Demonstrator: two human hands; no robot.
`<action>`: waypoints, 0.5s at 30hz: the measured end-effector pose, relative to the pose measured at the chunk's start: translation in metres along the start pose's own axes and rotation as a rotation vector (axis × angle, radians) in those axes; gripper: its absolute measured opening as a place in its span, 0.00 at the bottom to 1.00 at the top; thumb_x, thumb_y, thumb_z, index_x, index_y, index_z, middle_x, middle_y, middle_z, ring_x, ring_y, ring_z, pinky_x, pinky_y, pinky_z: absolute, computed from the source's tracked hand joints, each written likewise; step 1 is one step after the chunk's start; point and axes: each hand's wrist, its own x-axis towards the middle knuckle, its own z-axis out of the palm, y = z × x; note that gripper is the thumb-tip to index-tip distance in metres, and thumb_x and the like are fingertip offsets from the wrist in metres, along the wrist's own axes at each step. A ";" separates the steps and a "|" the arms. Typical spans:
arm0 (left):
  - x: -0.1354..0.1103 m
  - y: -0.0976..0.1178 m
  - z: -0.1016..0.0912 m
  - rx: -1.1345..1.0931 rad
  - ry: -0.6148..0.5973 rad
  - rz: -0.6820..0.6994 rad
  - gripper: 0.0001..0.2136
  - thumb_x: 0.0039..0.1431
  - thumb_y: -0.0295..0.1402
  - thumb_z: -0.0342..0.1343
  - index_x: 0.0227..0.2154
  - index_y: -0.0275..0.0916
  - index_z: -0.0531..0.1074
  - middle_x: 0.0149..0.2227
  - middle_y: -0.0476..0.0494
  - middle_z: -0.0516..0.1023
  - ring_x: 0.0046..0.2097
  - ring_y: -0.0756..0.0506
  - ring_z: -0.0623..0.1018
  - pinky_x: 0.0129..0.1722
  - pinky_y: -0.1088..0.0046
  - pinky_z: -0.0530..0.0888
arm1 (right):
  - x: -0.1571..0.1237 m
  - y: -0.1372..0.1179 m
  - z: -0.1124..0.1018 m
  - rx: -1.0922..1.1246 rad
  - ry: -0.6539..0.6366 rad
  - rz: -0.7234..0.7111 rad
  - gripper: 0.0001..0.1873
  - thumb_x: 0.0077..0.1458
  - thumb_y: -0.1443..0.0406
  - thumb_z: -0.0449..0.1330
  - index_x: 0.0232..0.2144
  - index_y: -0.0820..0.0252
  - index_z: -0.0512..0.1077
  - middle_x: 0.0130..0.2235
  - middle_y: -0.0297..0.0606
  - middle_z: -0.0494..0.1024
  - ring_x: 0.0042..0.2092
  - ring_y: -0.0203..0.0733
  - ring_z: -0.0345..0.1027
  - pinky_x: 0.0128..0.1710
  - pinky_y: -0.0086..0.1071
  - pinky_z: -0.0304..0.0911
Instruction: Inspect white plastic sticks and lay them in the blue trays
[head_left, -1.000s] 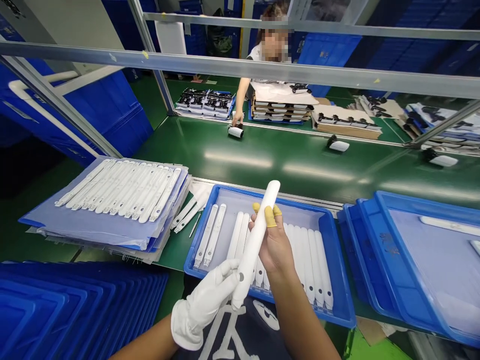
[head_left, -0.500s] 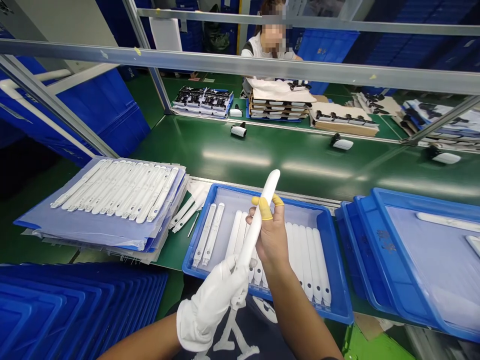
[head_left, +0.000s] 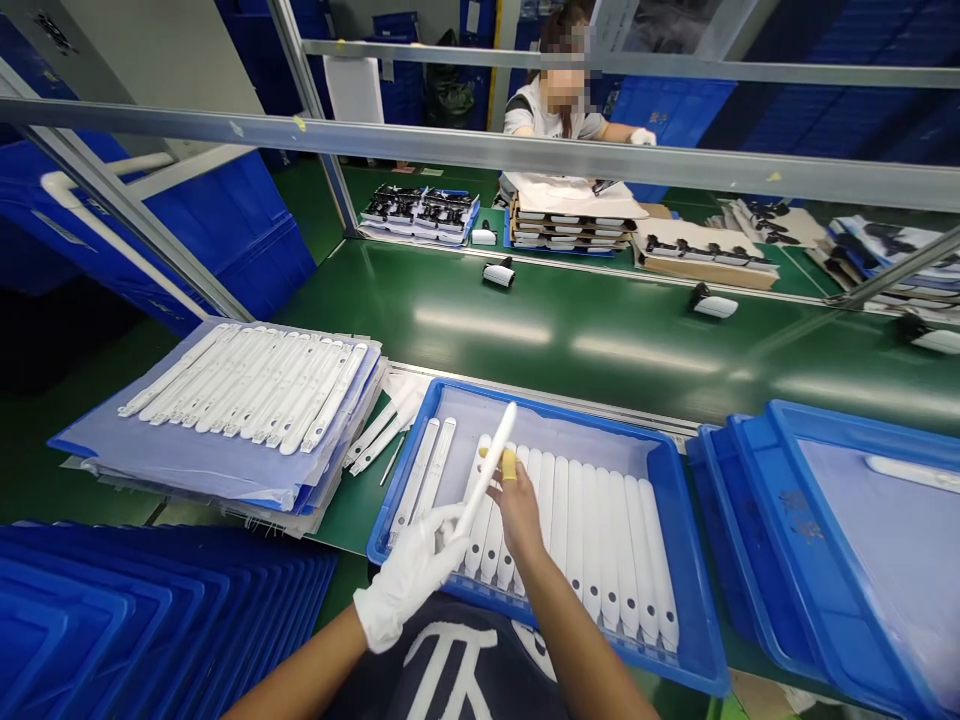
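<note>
A long white plastic strip point(head_left: 491, 465) with a rounded top slants above the blue tray point(head_left: 709, 610). My left hand point(head_left: 412, 565), in a white glove, is closed round its lower end. My right hand point(head_left: 520, 505), with yellow finger cots, has its fingertips against the right side and back of the strip's middle. Beneath lie several similar white strips point(head_left: 589, 540) in a row, smooth side up, each with a dark hole near the bottom. At the tray's left, two strips point(head_left: 435, 470) lie with their detailed side up, partly hidden by my glove.
A stack of sheets point(head_left: 97, 425) at left carries more strips point(head_left: 247, 385). Loose strips and a thin tool point(head_left: 393, 458) lie beside the tray. Nested blue trays point(head_left: 795, 520) stand right, others point(head_left: 165, 610) lower left. Small black-and-white parts point(head_left: 499, 273) sit on the green belt; a co-worker point(head_left: 551, 115) is beyond.
Both hands have lowered the strip towards the tray and shifted it slightly left, turning it more edge-on. The view has shifted slightly. Across the belt, the co-worker's gloved hand has come into view.
</note>
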 end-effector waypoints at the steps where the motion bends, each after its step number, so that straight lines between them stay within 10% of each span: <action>1: 0.007 -0.011 -0.002 0.082 0.056 0.002 0.19 0.64 0.39 0.51 0.54 0.35 0.71 0.32 0.44 0.76 0.35 0.44 0.77 0.42 0.64 0.76 | 0.006 0.016 0.002 -0.069 0.014 0.003 0.23 0.63 0.50 0.50 0.53 0.57 0.68 0.52 0.45 0.74 0.48 0.48 0.72 0.43 0.41 0.73; 6: 0.039 -0.062 -0.003 0.340 0.137 -0.057 0.23 0.60 0.26 0.49 0.58 0.33 0.68 0.57 0.30 0.73 0.60 0.36 0.72 0.64 0.57 0.64 | 0.026 0.070 0.021 -0.399 0.032 -0.007 0.20 0.51 0.70 0.62 0.48 0.66 0.71 0.59 0.56 0.65 0.60 0.60 0.61 0.58 0.50 0.62; 15: 0.053 -0.089 0.017 0.466 0.106 -0.260 0.23 0.67 0.45 0.52 0.59 0.36 0.67 0.57 0.33 0.74 0.56 0.38 0.76 0.57 0.51 0.70 | 0.045 0.086 0.038 -0.676 0.044 0.024 0.19 0.61 0.65 0.63 0.54 0.61 0.69 0.59 0.46 0.67 0.59 0.54 0.64 0.55 0.51 0.65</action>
